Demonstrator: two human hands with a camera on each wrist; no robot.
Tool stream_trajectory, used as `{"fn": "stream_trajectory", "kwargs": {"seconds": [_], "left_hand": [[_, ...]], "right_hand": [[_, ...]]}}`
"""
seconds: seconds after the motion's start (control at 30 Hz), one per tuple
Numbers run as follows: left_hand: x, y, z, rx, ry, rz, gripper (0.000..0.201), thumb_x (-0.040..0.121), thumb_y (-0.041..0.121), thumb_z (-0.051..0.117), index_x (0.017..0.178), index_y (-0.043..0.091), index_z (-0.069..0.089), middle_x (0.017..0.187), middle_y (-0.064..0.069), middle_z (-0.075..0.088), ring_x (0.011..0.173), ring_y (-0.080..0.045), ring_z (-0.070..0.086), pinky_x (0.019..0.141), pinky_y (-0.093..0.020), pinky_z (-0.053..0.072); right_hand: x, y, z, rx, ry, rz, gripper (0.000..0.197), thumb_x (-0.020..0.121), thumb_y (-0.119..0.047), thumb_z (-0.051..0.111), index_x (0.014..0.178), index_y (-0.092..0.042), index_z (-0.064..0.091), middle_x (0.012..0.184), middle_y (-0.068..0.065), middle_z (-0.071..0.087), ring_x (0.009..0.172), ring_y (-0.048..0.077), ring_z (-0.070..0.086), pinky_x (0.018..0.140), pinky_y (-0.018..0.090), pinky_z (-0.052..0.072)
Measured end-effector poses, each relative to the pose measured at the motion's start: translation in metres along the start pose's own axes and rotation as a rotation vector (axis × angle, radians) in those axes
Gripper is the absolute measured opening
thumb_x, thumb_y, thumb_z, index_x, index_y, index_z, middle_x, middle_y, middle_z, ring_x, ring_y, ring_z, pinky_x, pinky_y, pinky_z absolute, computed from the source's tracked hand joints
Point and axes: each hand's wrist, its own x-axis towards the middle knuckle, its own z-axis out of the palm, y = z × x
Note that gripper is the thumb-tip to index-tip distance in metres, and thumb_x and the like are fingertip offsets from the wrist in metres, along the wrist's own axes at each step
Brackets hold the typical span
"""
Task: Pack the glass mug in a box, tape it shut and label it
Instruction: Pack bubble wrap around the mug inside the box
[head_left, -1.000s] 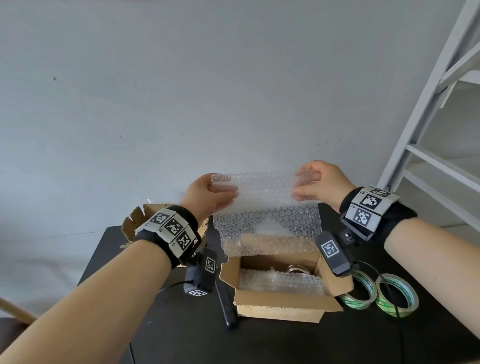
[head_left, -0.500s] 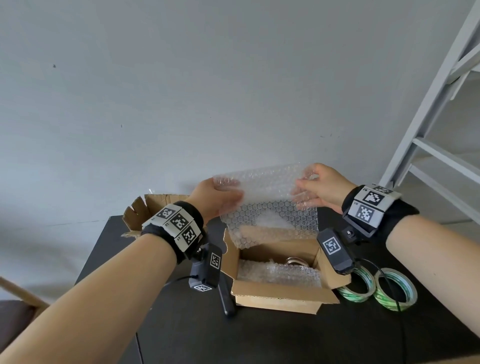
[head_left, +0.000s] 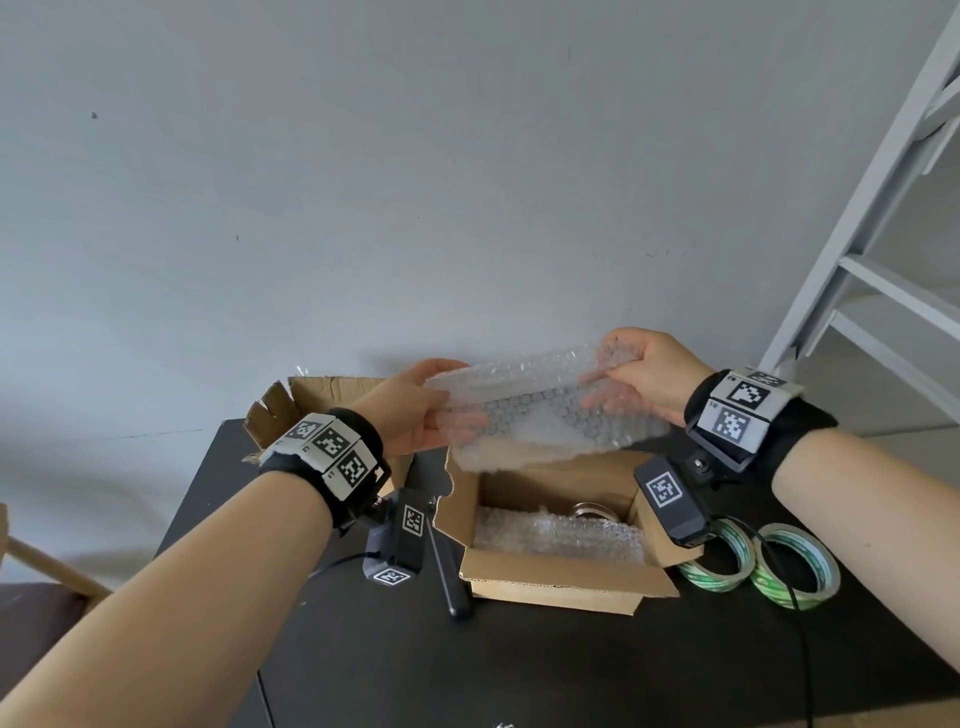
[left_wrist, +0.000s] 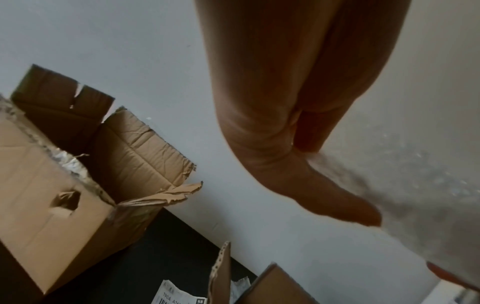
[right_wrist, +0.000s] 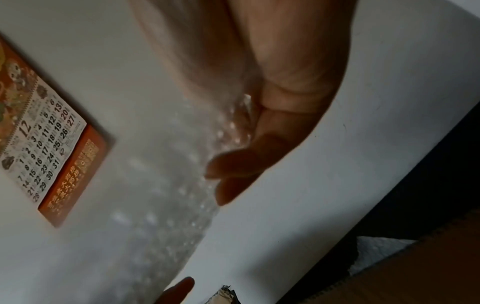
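clearly the clear sheet of bubble wrap (head_left: 540, 410) is light, limp and a bit slick, so it wants holding at both short ends, which is how it hangs now over the open brown cardboard box (head_left: 550, 551) on the black bench (head_left: 519, 670). the left hand (head_left: 410, 410) pinches its left end, thumb on top and fingers (head_left: 462, 422) underneath; the right hand (head_left: 649, 371) pinches the right end, its fingers showing through the film. the glass mug (head_left: 592, 510) sits down in the far right of the box, only its rim showing behind more bubble wrap; being glass it is fragile and slippery, best taken round the body

the head view alone shows the box inside, two green tape rolls (head_left: 753, 564) just right of it and a dark pen-like tool (head_left: 449, 566) to its left. the left wrist view adds a torn larger carton (left_wrist: 85, 168) and a printed label (left_wrist: 179, 296) on the bench, while the right wrist view shows a wall calendar (right_wrist: 44, 150) nowhere else seen
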Motion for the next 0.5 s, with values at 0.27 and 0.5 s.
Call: {"fn": "stream_trajectory", "kwargs": {"seconds": [0.27, 0.5], "left_hand": [[-0.004, -0.003, 0.0, -0.156, 0.102, -0.06, 0.02, 0.096, 0.016, 0.051, 0.114, 0.008, 0.054, 0.097, -0.017, 0.065, 0.078, -0.03, 0.069, 0.057, -0.034, 0.06], [-0.001, -0.027, 0.015, 0.414, 0.155, 0.112, 0.033, 0.08, -0.004, 0.065, 0.097, 0.023, 0.059, 0.108, -0.009, 0.063, 0.097, -0.03, 0.063, 0.085, -0.045, 0.055]], "right_hand": [[0.008, 0.019, -0.001, 0.024, 0.046, 0.034, 0.028, 0.085, 0.015, 0.053, 0.07, -0.006, 0.062, 0.096, 0.017, 0.061, 0.096, 0.032, 0.066, 0.078, 0.034, 0.058], [-0.014, 0.016, -0.004, 0.301, -0.047, 0.277, 0.024, 0.088, -0.004, 0.045, 0.066, -0.004, 0.055, 0.098, 0.015, 0.053, 0.085, 0.032, 0.057, 0.071, 0.043, 0.055]]}}
